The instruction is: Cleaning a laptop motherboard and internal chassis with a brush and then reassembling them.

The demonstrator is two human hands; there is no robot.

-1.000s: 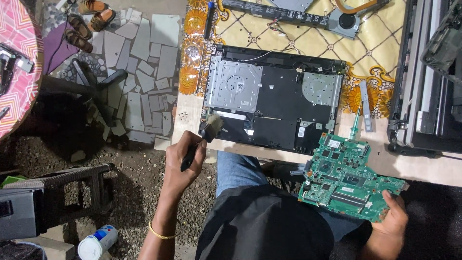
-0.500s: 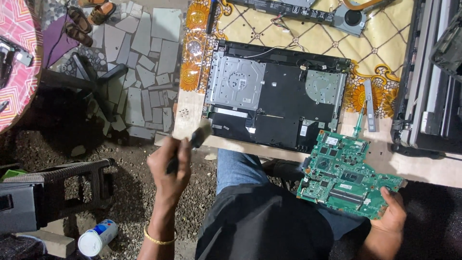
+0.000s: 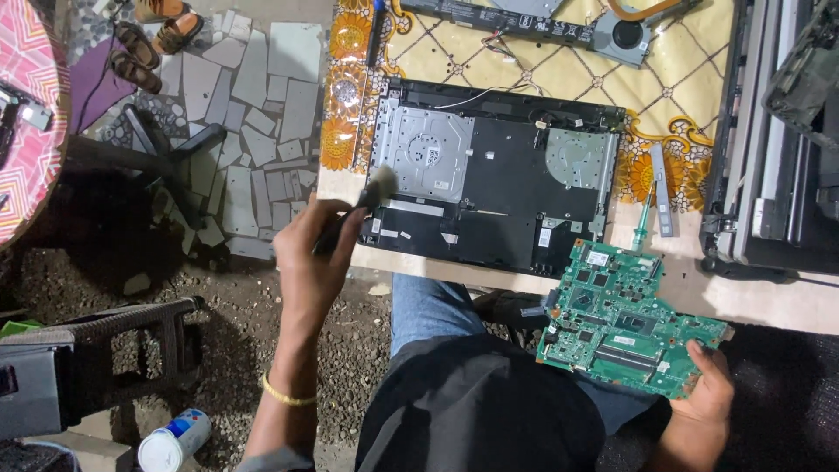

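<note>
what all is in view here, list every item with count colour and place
laptop base: 1, black with a silver plate, open on the table in front of the person
circuit board: 1, green, held off the table edge at lower right
brush: 1, dark handle and pale bristles, at the laptop base's left edge
tablecloth: 1, yellow with orange flowers, under the laptop base
cooling fan: 1, grey, top of the table
sandals: several, brown, on the stone floor at upper left
can: 1, white and blue, on the gravel at lower left
bangle: 1, gold, on the left wrist
left hand: holds the brush
right hand: grips the circuit board's lower right corner
</note>
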